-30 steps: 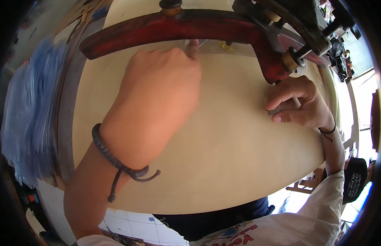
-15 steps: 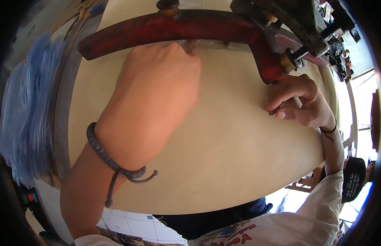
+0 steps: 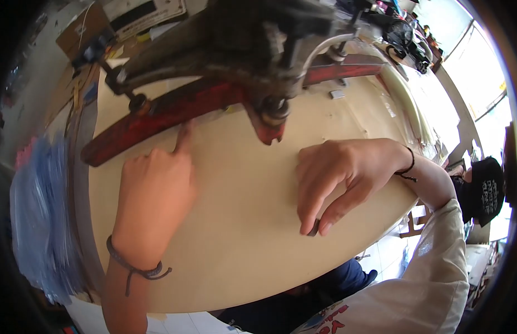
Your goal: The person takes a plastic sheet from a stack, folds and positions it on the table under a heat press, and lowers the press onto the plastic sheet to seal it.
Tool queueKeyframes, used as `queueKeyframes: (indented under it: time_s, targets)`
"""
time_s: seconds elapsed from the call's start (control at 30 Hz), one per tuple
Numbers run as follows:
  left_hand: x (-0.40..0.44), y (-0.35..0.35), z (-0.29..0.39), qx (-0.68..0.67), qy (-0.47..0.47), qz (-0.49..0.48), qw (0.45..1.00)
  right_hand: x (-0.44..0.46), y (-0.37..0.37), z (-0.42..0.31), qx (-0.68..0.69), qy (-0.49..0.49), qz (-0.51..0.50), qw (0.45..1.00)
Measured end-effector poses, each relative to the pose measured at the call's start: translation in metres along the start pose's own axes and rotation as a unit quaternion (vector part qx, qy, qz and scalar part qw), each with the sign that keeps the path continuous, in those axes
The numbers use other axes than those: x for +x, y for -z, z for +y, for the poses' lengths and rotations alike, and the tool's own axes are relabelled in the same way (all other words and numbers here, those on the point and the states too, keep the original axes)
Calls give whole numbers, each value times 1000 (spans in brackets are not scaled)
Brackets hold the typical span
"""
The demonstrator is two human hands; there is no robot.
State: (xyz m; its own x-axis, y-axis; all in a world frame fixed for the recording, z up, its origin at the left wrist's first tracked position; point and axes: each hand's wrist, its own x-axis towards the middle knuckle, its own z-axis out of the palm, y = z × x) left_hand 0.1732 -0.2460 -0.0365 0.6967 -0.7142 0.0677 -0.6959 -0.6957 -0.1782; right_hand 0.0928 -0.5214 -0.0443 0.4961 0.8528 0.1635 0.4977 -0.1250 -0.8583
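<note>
My left hand (image 3: 158, 195) lies back up over the tan board (image 3: 247, 250), its thumb stretched toward the red metal bar (image 3: 197, 100); the other fingers are curled under and hidden, so what they hold, if anything, does not show. Above the board's right half, my right hand (image 3: 347, 178) pinches a small dark object (image 3: 313, 227) between thumb and forefinger. The red bar has a short notched arm pointing down between my hands. A dark metal frame (image 3: 214, 50) with bolts stands over the bar.
Bluish clear plastic sheets (image 3: 41, 217) hang in a stack at the left edge. Pale rolled material (image 3: 408, 106) lies at the back right. A person in a black cap (image 3: 485, 192) is at the far right. Cardboard (image 3: 86, 33) stands at the back left.
The view has shifted, showing more of the frame and bar. My right hand has come away from the bar's end toward the board's near edge, with the small dark object still pinched.
</note>
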Motion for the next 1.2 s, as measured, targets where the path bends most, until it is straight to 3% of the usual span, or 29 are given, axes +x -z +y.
queueKeyframes:
  time_s: [0.33, 0.43, 0.53, 0.6, 0.77, 0.97, 1.2]
  targets:
    - [2, -1, 0, 18, 19, -34, 999, -8, 4, -5, -7, -46, -39, 998]
    - [2, 1, 0, 13, 20, -42, 999, -28, 27, -31, -92, -206, -143, 964]
    - [1, 1, 0, 1, 17, -39, 999, -64, 53, -72, -202, -453, -84, 864]
    - [0, 1, 1, -15, 20, -37, 999, -87, 62, -72, -267, -432, 35, 861]
    - [3, 4, 1, -21, 26, -50, 998, -79, 64, -57, -284, -541, 9, 791]
    - [4, 4, 1, -26, 38, -57, 997, -85, 78, -34, -245, -525, -48, 814]
    - [6, 4, 2, -23, 40, -49, 998, -74, 79, -45, -172, -581, 13, 795]
